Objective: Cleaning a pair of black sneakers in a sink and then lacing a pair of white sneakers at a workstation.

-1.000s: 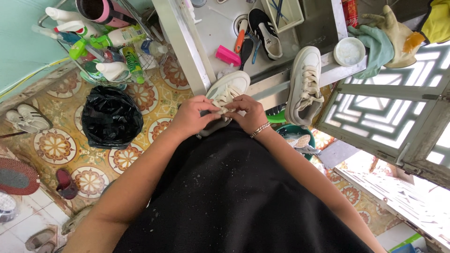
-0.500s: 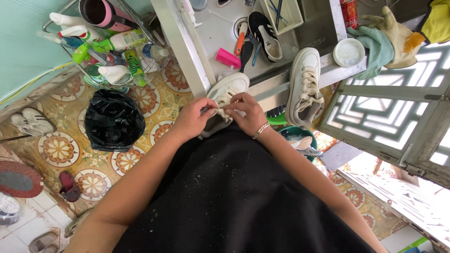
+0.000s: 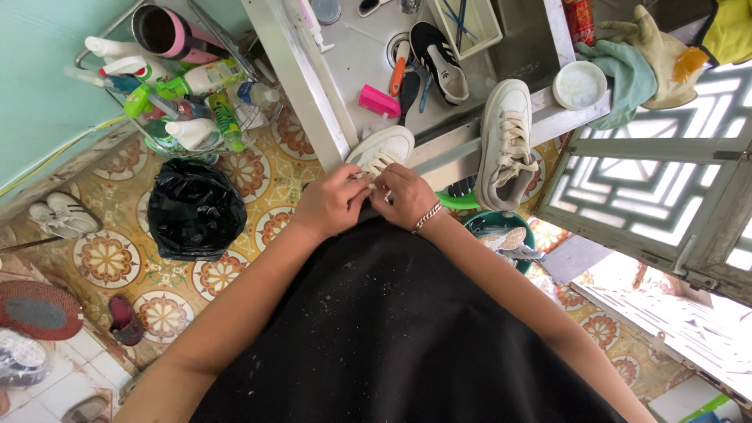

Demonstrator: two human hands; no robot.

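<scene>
Head cam looking straight down: both hands are bunched together over a white sneaker (image 3: 381, 149) that sits at the near edge of the metal sink counter (image 3: 345, 74), toe pointing away from the person. The left hand (image 3: 333, 202) has its fingers curled in and looks to be pinching a lace at the shoe's opening, and the right hand (image 3: 407, 196), with a chain bracelet on the wrist, is pinched in right against it on the same laces. The matching second sneaker (image 3: 505, 145) lies just to the right on the counter ledge, laces up. A black-and-white shoe (image 3: 439, 51) rests in the sink basin beside a pink brush (image 3: 379, 101). Down on the patterned floor tiles there's a black bin bag (image 3: 192, 207) and a wire rack of bottles (image 3: 184, 94).
</scene>
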